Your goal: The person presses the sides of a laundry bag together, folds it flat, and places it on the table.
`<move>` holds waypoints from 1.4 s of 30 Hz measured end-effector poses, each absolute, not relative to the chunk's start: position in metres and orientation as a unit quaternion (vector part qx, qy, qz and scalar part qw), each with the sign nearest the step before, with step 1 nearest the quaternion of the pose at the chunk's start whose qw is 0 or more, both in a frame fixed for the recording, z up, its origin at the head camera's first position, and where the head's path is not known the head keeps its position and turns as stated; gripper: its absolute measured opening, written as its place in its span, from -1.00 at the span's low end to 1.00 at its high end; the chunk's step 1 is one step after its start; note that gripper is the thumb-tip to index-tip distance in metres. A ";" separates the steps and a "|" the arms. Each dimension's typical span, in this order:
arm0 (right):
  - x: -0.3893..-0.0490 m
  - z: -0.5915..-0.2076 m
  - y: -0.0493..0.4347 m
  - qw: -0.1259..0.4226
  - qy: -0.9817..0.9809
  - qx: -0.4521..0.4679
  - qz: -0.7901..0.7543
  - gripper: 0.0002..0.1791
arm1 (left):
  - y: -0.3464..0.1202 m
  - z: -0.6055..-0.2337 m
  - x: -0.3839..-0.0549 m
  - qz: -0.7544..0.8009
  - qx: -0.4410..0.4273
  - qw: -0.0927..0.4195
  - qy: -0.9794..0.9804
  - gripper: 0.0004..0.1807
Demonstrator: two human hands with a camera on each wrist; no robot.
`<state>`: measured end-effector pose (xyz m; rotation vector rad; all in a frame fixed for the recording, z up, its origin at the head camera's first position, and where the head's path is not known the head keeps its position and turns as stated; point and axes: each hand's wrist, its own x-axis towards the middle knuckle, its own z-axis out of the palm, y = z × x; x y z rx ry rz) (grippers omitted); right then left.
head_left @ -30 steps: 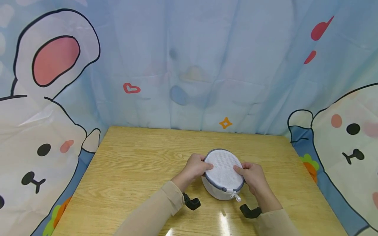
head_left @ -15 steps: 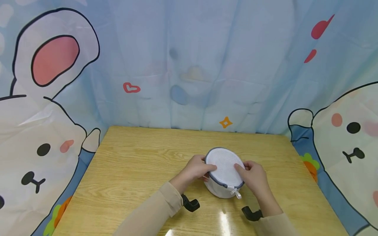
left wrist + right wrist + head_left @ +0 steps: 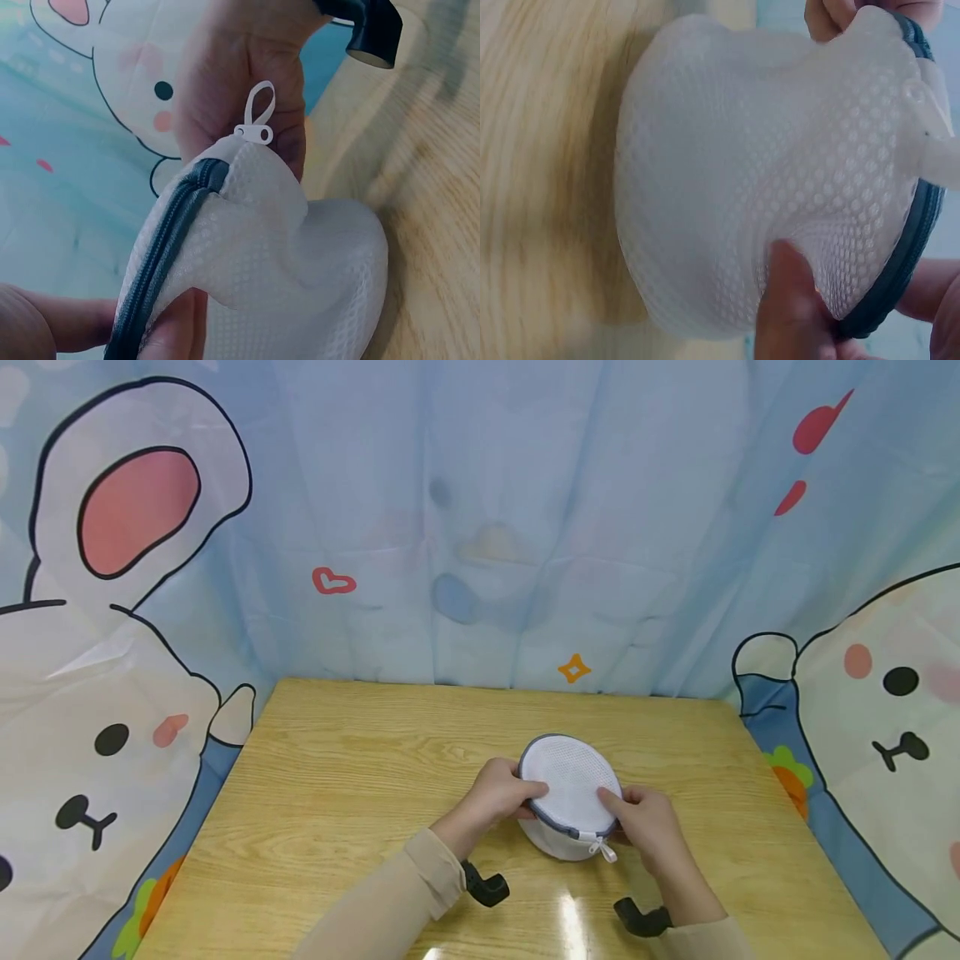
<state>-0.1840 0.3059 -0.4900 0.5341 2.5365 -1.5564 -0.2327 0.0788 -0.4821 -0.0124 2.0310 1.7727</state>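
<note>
Right of centre on the wooden table point(image 3: 360, 760), a round white mesh bag point(image 3: 566, 772) sits between my two hands, lid up. My left hand point(image 3: 495, 793) pinches the rim on one side, thumb over the lid; my right hand point(image 3: 648, 827) pinches the rim opposite in much the same way. From my head, the lid is a flat disc of fine mesh ringed in grey-blue, with the zipper pull point(image 3: 604, 852) sticking out at the near edge, closer to my right hand. What that view hides, my wrists show: a finger of each hand lies below the rim, against the side wall. The left wrist view brings out the zipper point(image 3: 161, 247), a ribbed line on dark teal tape, and shows the pull as a white slider with a ribbon loop. The right wrist view turns the wall into a honeycomb of small cells, soft and slack, dented by my finger and bulging lower down. I can't tell whether the whole base touches the wood. Only the head view takes in my beige sleeves point(image 3: 397, 893); it also shows black brackets point(image 3: 487, 888) at my wrists and a creased blue curtain point(image 3: 510, 460) printed with cartoon animals.
</note>
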 end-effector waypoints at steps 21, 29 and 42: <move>-0.191 -0.505 0.306 0.045 0.765 0.211 -0.607 -0.57 | 0.084 -0.493 -0.231 0.634 -0.028 0.215 0.743 -0.96; -0.189 -0.505 0.303 0.045 0.772 0.203 -0.600 -0.53 | 0.080 -0.495 -0.232 0.640 -0.006 0.224 0.735 -0.91; -0.174 -0.489 0.297 0.046 0.864 0.197 -0.462 -0.27 | 0.080 -0.491 -0.220 0.647 0.006 0.243 0.723 -0.75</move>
